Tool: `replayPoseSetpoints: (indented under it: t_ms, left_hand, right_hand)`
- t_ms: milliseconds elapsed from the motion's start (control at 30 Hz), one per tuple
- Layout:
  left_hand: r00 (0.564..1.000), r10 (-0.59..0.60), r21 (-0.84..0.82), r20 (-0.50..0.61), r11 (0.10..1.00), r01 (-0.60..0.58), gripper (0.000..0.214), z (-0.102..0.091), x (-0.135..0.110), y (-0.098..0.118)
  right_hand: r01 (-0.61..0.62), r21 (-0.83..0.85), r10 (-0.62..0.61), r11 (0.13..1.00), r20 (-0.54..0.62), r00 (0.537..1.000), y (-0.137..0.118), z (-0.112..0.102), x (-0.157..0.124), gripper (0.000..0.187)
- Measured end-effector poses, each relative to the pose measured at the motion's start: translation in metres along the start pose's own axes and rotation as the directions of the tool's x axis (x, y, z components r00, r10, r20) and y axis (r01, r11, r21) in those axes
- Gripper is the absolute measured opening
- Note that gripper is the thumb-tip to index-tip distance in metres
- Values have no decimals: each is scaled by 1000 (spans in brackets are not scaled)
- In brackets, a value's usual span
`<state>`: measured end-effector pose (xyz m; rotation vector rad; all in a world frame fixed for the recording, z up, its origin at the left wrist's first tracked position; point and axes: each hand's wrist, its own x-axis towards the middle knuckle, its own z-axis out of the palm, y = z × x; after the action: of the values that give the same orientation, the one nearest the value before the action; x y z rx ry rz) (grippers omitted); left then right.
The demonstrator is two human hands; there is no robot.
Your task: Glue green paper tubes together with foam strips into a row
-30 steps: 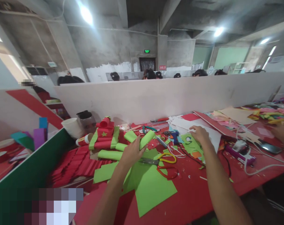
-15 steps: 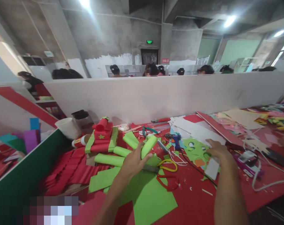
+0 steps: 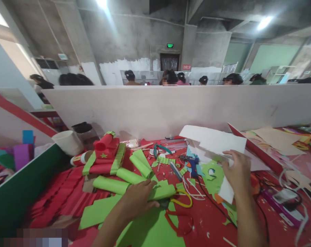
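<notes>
My left hand [image 3: 137, 200] is closed round a rolled green paper tube [image 3: 163, 191] and holds it low over the red table [image 3: 214, 219], just above flat green paper sheets [image 3: 150, 233]. My right hand [image 3: 236, 171] grips a white sheet of paper [image 3: 214, 140] and lifts it off the table, its far edge raised. Yellow-handled scissors [image 3: 182, 202] and red-handled scissors [image 3: 181, 223] lie between my arms. A blue glue gun [image 3: 193, 161] rests beside green cut-outs [image 3: 212, 173].
More green tubes [image 3: 129, 175] and a red and green paper model [image 3: 106, 152] sit at left, with a white cup [image 3: 66, 141] behind. A white partition [image 3: 171, 106] closes the back; people sit beyond it. Cables and a purple power strip [image 3: 278, 202] lie at right.
My right hand has picked up the white sheet and raised it. My left hand has lowered the green tube from upright to lying sideways near the scissors.
</notes>
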<state>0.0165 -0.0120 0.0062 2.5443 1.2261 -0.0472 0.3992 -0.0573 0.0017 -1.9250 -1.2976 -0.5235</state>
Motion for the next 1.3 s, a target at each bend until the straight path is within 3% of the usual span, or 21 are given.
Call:
replayPoseSetpoints:
  t_ms: [100, 200, 367, 533, 600, 667, 733, 800, 900, 967, 1033, 1167, 1233, 1300]
  left_hand:
    - [1000, -7, 29, 3, 1000, 7, 54, -6, 2, 5]
    - [989, -71, 18, -133, 997, 74, 47, -11, 4, 2]
    - [857, -195, 27, -477, 971, 236, 48, -9, 7, -27]
    - [793, -52, 131, -607, 978, 164, 42, -1, 9, -62]
    - [757, 22, 179, -653, 976, 127, 35, 0, 10, -64]
    - [729, 118, 213, -674, 976, 39, 28, 1, 12, -53]
    - [758, 214, 210, -616, 972, -104, 27, 4, 17, -31]
    - [847, 270, 149, -458, 963, -227, 26, 10, 27, -5]
    - [894, 265, 74, -361, 964, -256, 26, 21, 41, 18]
    - [921, 242, 44, -307, 970, -240, 33, 23, 41, 15]
    - [929, 166, 41, -330, 986, -161, 33, 15, 33, 1]
    - [900, 17, 39, -436, 999, 0, 23, -12, 17, -30]
    - [897, 35, 45, -441, 999, -17, 18, -18, 18, -34]
    - [917, 82, 52, -391, 996, -67, 17, -14, 25, -31]
  right_hand:
    - [12, 197, 12, 980, -123, 992, -26, 5, -5, 23]
    - [-23, 450, 102, 893, -152, 983, -47, 13, -9, 20]
    - [-173, 788, 303, 591, -17, 953, -68, 25, -14, 23]
    - [-260, 914, 367, 311, 137, 920, -84, 25, -18, 32]
    - [-320, 920, 374, 225, 222, 901, -89, 27, -20, 34]
    - [-382, 910, 365, 159, 305, 879, -93, 32, -24, 38]
    - [-447, 886, 357, 124, 380, 853, -95, 37, -27, 39]
    - [-514, 851, 344, 108, 453, 822, -98, 40, -30, 38]
    - [-601, 796, 310, 75, 554, 772, -104, 39, -34, 43]
    - [-674, 737, 335, 59, 621, 709, -107, 35, -37, 47]
    - [-701, 711, 364, 58, 639, 678, -106, 33, -41, 52]
    - [-747, 662, 396, 67, 670, 628, -94, 38, -50, 75]
    - [-773, 632, 425, 62, 684, 593, -90, 40, -52, 84]
    - [-771, 631, 452, 88, 664, 595, -92, 38, -50, 85]
